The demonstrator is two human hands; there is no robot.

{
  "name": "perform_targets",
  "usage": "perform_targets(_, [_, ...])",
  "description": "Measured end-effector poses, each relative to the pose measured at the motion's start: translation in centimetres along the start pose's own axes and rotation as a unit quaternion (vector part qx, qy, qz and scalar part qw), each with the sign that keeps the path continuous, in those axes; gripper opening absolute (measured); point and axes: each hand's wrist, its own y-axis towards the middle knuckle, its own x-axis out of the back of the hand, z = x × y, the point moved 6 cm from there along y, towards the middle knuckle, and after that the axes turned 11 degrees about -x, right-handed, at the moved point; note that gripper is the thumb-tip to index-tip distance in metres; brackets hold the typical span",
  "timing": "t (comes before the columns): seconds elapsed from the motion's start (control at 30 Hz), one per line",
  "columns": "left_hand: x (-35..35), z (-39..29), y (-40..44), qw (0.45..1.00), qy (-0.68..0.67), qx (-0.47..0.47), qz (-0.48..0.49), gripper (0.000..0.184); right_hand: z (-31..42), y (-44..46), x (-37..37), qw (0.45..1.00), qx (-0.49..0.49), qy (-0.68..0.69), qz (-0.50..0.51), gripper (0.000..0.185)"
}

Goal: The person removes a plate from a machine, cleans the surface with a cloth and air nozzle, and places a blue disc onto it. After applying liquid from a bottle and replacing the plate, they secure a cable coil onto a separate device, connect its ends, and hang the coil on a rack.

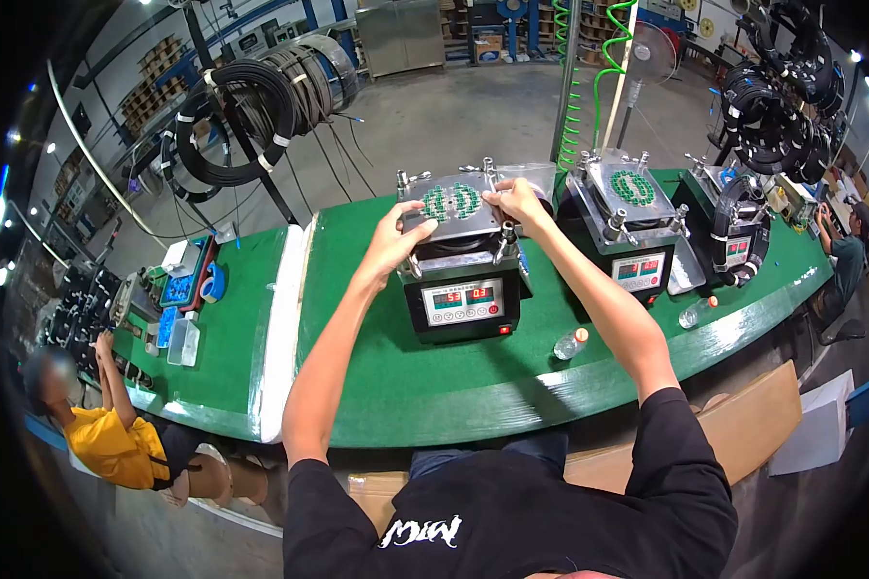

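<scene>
A square metal plate (465,225) with rings of green connectors (451,201) lies on top of a black polishing machine (468,333), whose red display lights are on. My left hand (396,241) grips the plate's left edge, thumb and fingers beside the green connectors. At the right edge, my right hand (519,203) has its fingers bent and pressed together on the plate near a corner. What lies under the fingertips is partly hidden. Metal clamp posts (505,243) stand at the machine's corners.
Two similar machines stand to the right, the nearer with a plate of green connectors (632,188). Small bottles (571,344) stand on the green bench (357,410). Blue parts bins (179,289) are at left. Black cable coils (237,125) hang behind. Co-workers sit left (116,444) and right (845,261).
</scene>
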Motion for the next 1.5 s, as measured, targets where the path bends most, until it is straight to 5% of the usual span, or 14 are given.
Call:
perform_targets(0.17, [1.2,-0.7,0.8,0.998,-0.041,-0.009,0.052,0.061,4.2,-1.8,0.5,0.995,-0.047,0.09,-0.016,0.022])
perform_targets(0.27, [1.1,-1.8,0.4,0.988,0.075,0.0,0.133,0.063,5.0,-1.4,0.4,0.986,-0.093,0.137,-0.002,0.012])
perform_targets(0.4, [1.2,-1.4,1.7,0.977,0.197,-0.035,0.079,0.066,7.7,-1.6,-1.1,0.976,-0.097,0.19,0.044,0.012])
perform_targets(0.53, [0.9,-3.5,2.0,0.899,0.406,-0.159,0.035,0.042,9.8,-1.5,-4.6,0.977,-0.06,0.191,0.067,0.017])
perform_targets(0.73, [1.6,-3.2,1.8,0.896,0.407,-0.177,-0.025,0.025,10.9,-3.5,-5.1,0.975,0.018,0.214,0.056,0.024])
perform_targets(0.9, [5.9,-0.2,4.4,0.909,0.385,-0.153,-0.046,0.033,8.9,-2.9,0.9,0.994,0.066,0.088,0.024,0.037])
perform_targets(1.1, [9.2,3.5,6.0,0.982,0.177,-0.04,-0.058,0.043,5.7,-1.7,11.7,0.99,0.054,0.07,-0.106,0.027])
perform_targets(1.2, [9.6,4.7,6.2,0.98,0.187,-0.035,-0.052,0.04,4.2,0.7,18.1,0.981,0.08,0.053,-0.168,0.026])
perform_targets(1.27, [8.2,2.9,4.6,0.978,0.154,-0.053,-0.131,0.04,3.6,2.3,22.4,0.97,0.087,-0.005,-0.226,0.028])
perform_targets(1.3, [7.9,2.7,4.4,0.961,0.167,-0.121,-0.184,0.052,3.4,2.7,24.3,0.958,0.087,-0.013,-0.273,0.026])
perform_targets(1.4, [5.1,0.9,2.0,0.894,0.05,-0.234,-0.378,0.048,2.0,5.4,29.2,0.932,0.059,-0.08,-0.349,0.029])
perform_targets(1.47, [2.5,-0.5,1.7,0.907,0.073,-0.203,-0.362,0.045,0.6,8.8,31.6,0.861,0.187,-0.256,-0.397,0.037])
perform_targets(1.5, [2.3,0.9,2.4,0.895,0.153,-0.237,-0.346,0.048,0.3,9.9,31.8,0.873,0.14,-0.297,-0.36,0.04])
